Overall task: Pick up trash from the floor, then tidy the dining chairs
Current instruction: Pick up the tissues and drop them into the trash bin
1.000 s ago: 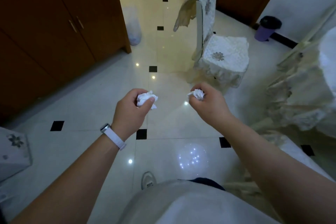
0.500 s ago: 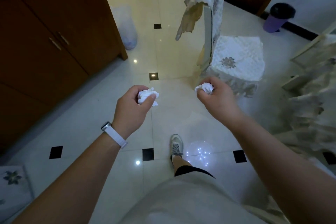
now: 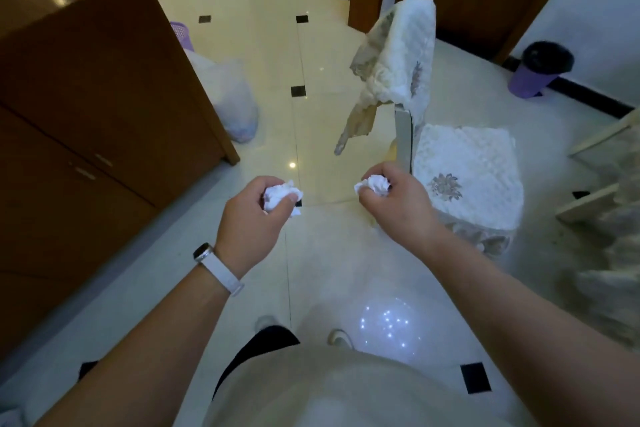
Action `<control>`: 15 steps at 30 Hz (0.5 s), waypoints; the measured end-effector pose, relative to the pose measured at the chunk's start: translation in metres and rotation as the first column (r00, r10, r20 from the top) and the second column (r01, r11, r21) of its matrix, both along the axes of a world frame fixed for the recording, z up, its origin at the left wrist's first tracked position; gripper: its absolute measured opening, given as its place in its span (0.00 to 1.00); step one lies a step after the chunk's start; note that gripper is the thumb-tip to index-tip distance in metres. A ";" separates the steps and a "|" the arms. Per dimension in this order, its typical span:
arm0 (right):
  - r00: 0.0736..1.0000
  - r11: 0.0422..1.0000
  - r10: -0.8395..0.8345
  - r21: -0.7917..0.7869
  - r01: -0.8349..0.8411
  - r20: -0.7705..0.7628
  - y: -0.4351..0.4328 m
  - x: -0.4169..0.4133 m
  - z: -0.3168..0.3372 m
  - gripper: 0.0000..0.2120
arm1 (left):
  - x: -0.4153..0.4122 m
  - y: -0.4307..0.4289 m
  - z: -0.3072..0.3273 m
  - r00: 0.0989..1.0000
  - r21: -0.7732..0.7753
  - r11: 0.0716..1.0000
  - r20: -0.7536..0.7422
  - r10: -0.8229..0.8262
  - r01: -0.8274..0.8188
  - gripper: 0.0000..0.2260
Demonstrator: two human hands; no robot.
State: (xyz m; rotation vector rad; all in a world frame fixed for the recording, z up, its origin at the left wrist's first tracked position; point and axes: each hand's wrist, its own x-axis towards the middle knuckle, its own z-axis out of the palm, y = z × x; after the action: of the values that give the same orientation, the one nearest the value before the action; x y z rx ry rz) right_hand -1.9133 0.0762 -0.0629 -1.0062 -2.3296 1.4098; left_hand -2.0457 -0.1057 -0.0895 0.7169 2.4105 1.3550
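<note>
Fingers (image 3: 288,200) of the left hand (image 3: 247,218) curl round one crumpled tissue wad (image 3: 277,191); the right hand (image 3: 398,208) grips a second wad (image 3: 376,183) likewise, both above the floor (image 3: 329,270). Recommended: carry them clenched to the lined purple bin (image 3: 540,71), well beyond the right fingers past the covered chair (image 3: 464,177), releasing directly over its mouth.
</note>
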 end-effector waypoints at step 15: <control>0.965 0.964 -0.250 0.108 0.242 0.073 0.089 -0.245 0.004 0.02 | -0.295 0.133 -0.015 0.963 0.059 0.962 0.023 -0.270 0.268 0.05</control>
State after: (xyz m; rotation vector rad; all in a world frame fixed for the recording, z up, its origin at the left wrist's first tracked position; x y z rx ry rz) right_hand -2.1580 0.1648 -0.0590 -1.2987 -2.2137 1.1670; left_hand -2.3405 0.0268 -0.1043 0.9901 2.1633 1.3144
